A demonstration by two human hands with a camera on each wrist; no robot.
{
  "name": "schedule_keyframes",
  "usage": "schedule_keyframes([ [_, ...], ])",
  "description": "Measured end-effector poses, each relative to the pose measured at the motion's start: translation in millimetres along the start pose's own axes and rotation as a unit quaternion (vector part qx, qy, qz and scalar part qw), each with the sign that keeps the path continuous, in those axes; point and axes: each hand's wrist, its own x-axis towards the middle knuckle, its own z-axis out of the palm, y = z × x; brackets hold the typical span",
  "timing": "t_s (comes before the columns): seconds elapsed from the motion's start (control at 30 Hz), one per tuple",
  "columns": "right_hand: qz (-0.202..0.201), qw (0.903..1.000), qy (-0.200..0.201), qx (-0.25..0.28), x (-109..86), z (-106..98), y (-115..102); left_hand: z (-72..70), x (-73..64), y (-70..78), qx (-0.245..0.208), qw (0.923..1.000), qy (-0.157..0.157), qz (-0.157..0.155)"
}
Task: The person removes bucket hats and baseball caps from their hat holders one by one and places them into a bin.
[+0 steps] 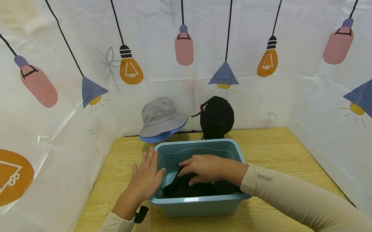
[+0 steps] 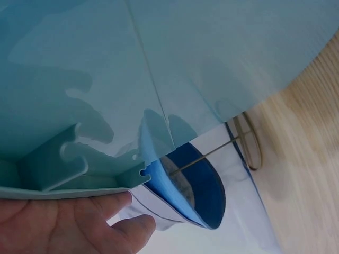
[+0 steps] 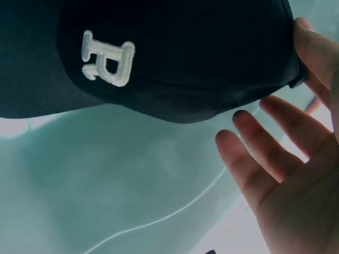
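while your left hand (image 1: 146, 179) lies spread along the left rim of the blue tub (image 1: 198, 209), your right hand (image 1: 208, 168) dips inside to a dark cap (image 3: 190, 58), which sits within the tub on the wooden counter (image 1: 273, 152). three of your right fingers fan loosely clear of the cloth and the thumb appears to meet the cap's edge; whether it pinches there cannot be told.

with contact apparently only at that edge, the cap could slip from you and drop back, or its brim could snag the tub wall if drawn out askew. should your left hand shove rather than steady, the tub might slide into the grey bucket hat (image 1: 160, 114) or black hat (image 1: 217, 116) just behind it.

a raised white letter r (image 3: 106, 48) is stitched on the cap, and your right sleeve (image 1: 291, 191) carries the print "let's slim" (image 1: 264, 177). whether either is a maker's mark is unclear. the white backdrop (image 1: 255, 105) shows lamps, with no legible words.
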Motion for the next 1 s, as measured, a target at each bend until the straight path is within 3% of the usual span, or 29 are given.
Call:
schedule_keyframes([
  [0.43, 0.002, 0.9978, -0.064, 0.018, 5.7, 10, 4, -0.5, 0.8, 0.5, -0.004, 1.0000, -0.001, -0.001],
  [1.0, 0.019, 0.9881, -0.148, -0.039, 30.9, 23, -4, -1.4, -1.4, 1.6, -0.008, 1.0000, 0.000, 0.001],
])
